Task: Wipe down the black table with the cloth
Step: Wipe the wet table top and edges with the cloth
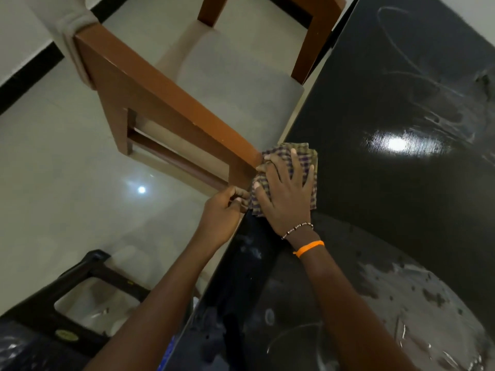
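Note:
The black table (388, 183) fills the right side of the view, glossy, with wet streaks and smears. A folded checked cloth (308, 159) lies at the table's left edge. My right hand (286, 194) presses flat on the cloth with fingers spread; beaded and orange bands circle its wrist. My left hand (222, 215) is just off the table edge, its fingers curled and pinching the cloth's lower left corner.
A brown wooden chair (160, 95) with a pale seat stands close against the table's left edge, its corner touching the cloth. A dark plastic stool (67, 298) is at the lower left. Pale glossy floor tiles (67, 170) lie beyond.

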A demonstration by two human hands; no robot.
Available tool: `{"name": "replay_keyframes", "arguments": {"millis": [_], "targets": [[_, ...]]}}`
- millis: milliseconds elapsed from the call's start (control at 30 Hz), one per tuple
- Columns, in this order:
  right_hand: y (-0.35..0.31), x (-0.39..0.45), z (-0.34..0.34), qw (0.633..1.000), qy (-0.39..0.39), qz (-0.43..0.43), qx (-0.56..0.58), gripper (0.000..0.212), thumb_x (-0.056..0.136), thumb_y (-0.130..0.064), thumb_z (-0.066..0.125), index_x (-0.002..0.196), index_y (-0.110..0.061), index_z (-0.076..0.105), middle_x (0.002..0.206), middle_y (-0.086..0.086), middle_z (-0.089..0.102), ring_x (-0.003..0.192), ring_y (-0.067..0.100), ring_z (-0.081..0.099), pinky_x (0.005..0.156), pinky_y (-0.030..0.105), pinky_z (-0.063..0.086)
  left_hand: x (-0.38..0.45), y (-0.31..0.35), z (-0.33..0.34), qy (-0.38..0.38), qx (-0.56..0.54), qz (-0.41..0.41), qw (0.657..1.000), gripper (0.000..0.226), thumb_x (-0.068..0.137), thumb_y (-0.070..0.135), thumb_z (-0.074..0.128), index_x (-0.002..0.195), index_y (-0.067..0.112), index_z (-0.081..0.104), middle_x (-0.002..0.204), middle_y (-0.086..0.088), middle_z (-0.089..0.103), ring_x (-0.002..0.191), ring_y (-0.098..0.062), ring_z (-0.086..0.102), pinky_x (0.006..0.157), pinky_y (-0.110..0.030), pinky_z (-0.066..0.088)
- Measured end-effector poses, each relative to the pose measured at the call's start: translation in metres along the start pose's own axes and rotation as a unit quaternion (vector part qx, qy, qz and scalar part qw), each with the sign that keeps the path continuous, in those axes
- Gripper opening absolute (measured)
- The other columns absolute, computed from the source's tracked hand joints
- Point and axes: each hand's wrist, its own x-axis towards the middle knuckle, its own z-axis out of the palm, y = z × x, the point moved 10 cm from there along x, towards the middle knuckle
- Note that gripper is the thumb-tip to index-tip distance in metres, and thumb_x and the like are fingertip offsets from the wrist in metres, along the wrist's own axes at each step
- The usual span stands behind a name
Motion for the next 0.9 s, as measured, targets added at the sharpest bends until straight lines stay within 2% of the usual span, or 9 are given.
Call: {"name": "replay_keyframes", "arguments": {"millis": [100, 167, 300, 433, 567, 733, 833, 900], "targets": [[0.003, 0.005, 0.0, 0.999, -0.019, -0.037, -0.001, 0.053, 0.085, -0.05, 0.028, 0.127, -0.026, 0.051, 0.146, -0.003, 0.041, 0.143, 0.03, 0.02, 0.113, 0.06, 0.009, -0.001, -0.001, 0.001, -0.004, -0.013, -0.011, 1.0, 0.024, 0.092, 0.004, 0.042, 0.094, 0.012, 0.064, 0.083, 0.005, 0.062, 0.075, -0.006, 0.058, 0.069, -0.015, 0.046], [0.019, 0.024, -0.002, 0.999, -0.025, -0.025, 0.006, 0.061, 0.082, -0.054, 0.028, 0.137, -0.03, 0.04, 0.153, -0.005, 0.03, 0.146, 0.027, 0.013, 0.114, 0.057, 0.006, -0.001, -0.001, 0.003, -0.02, -0.018, -0.018, 0.999, 0.022, 0.093, 0.005, 0.043, 0.095, 0.012, 0.064, 0.084, 0.004, 0.062, 0.075, -0.006, 0.058, 0.069, -0.015, 0.046], [0.051, 0.062, -0.003, 0.999, -0.023, 0.037, -0.005, 0.067, 0.087, -0.05, 0.039, 0.148, -0.032, 0.019, 0.16, -0.002, 0.007, 0.147, 0.024, 0.006, 0.115, 0.057, 0.004, -0.004, -0.002, -0.001, -0.026, -0.026, -0.012, 0.999, 0.021, 0.093, 0.007, 0.043, 0.096, 0.012, 0.062, 0.085, 0.003, 0.062, 0.072, -0.005, 0.057, 0.057, -0.002, 0.041], [0.044, 0.046, -0.001, 0.997, -0.013, 0.07, -0.009, 0.06, 0.092, -0.047, 0.041, 0.147, -0.031, 0.023, 0.16, 0.0, 0.007, 0.147, 0.025, 0.003, 0.115, 0.058, 0.002, -0.017, -0.011, -0.011, -0.009, -0.051, -0.028, 0.998, 0.022, 0.094, 0.008, 0.041, 0.097, 0.013, 0.062, 0.093, -0.001, 0.063, 0.075, -0.007, 0.056, 0.058, -0.003, 0.043], [-0.009, -0.028, 0.007, 0.998, -0.017, 0.06, -0.004, 0.063, 0.089, -0.051, 0.033, 0.147, -0.033, 0.019, 0.16, 0.002, 0.01, 0.147, 0.027, 0.005, 0.114, 0.058, 0.0, -0.03, -0.018, -0.021, 0.008, -0.05, -0.041, 0.998, 0.022, 0.093, 0.009, 0.041, 0.098, 0.013, 0.062, 0.093, -0.001, 0.064, 0.076, -0.007, 0.057, 0.059, -0.009, 0.043], [-0.07, -0.114, 0.023, 0.999, -0.031, 0.015, 0.023, 0.061, 0.087, -0.054, 0.032, 0.146, -0.04, 0.02, 0.159, 0.002, 0.014, 0.147, 0.029, 0.007, 0.112, 0.061, 0.002, -0.046, -0.04, -0.027, 0.036, -0.027, -0.083, 0.996, 0.022, 0.094, 0.018, 0.04, 0.095, 0.013, 0.062, 0.098, -0.008, 0.066, 0.091, -0.021, 0.062, 0.082, -0.036, 0.052], [-0.068, -0.106, 0.02, 1.0, -0.024, 0.006, 0.017, 0.061, 0.086, -0.057, 0.033, 0.144, -0.039, 0.026, 0.158, 0.001, 0.019, 0.145, 0.03, 0.015, 0.112, 0.059, 0.006, -0.056, -0.045, -0.027, 0.063, -0.017, -0.093, 0.994, 0.018, 0.094, 0.016, 0.04, 0.096, 0.018, 0.059, 0.104, -0.009, 0.064, 0.092, -0.019, 0.061, 0.081, -0.034, 0.052], [-0.059, -0.086, 0.019, 1.0, -0.023, 0.01, 0.01, 0.061, 0.087, -0.057, 0.034, 0.144, -0.038, 0.027, 0.158, 0.0, 0.018, 0.145, 0.029, 0.015, 0.112, 0.06, 0.008, -0.063, -0.04, -0.028, 0.105, -0.031, -0.062, 0.992, 0.017, 0.093, 0.017, 0.044, 0.106, 0.023, 0.053, 0.114, -0.005, 0.058, 0.096, -0.014, 0.058, 0.081, -0.03, 0.051]]}}
